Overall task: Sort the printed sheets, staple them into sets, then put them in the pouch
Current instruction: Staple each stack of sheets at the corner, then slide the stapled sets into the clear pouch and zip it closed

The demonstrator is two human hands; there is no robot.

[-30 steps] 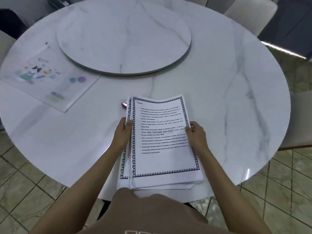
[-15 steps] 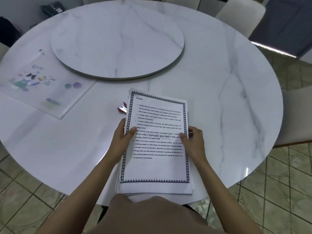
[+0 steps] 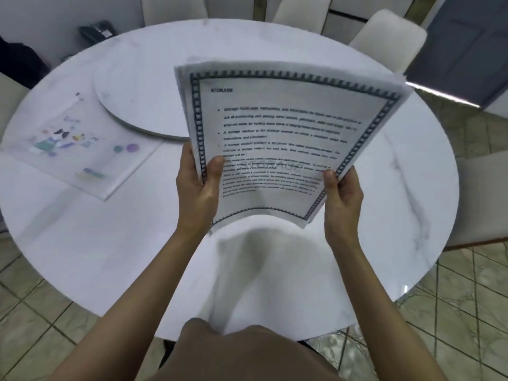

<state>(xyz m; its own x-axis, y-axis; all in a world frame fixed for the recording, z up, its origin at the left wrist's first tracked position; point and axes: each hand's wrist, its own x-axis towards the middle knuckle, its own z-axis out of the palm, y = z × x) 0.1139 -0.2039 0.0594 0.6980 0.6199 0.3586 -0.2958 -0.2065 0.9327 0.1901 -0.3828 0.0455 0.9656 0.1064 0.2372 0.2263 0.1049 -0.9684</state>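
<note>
Filling my feed, the table (image 3: 82, 257): round, white marble with grey veins. From my remote seat I look down on it from the near edge.
Turntable (image 3: 137, 86): a round marble disc on the far half of the table. The paper hides its right part.
Printed sheets (image 3: 275, 119): a stack held up off the table, above its middle, between both hands. It is in portrait. Its long axis runs away from the person, with the near end low and the far end raised and leaning a little to the right. The printed face looks up at me, with the heading "STORAGE" at the far end. A dark patterned border frames the text. The stack bows, so the near edge curves and the far corners splay. More sheet edges show behind the left side.
Pouch (image 3: 82, 149): translucent with small coloured pictures. It lies flat on the left of the table, slanted, near the turntable and well apart from the sheets.
Chairs (image 3: 390, 37): pale backs stand round the far rim.
Left hand (image 3: 196, 188): grips the stack's left edge towards the near end. The thumb presses on the border and the fingers are behind the paper.
Right hand (image 3: 342, 193): grips the right edge near the lower corner, thumb on the face and fingers curled behind.
</note>
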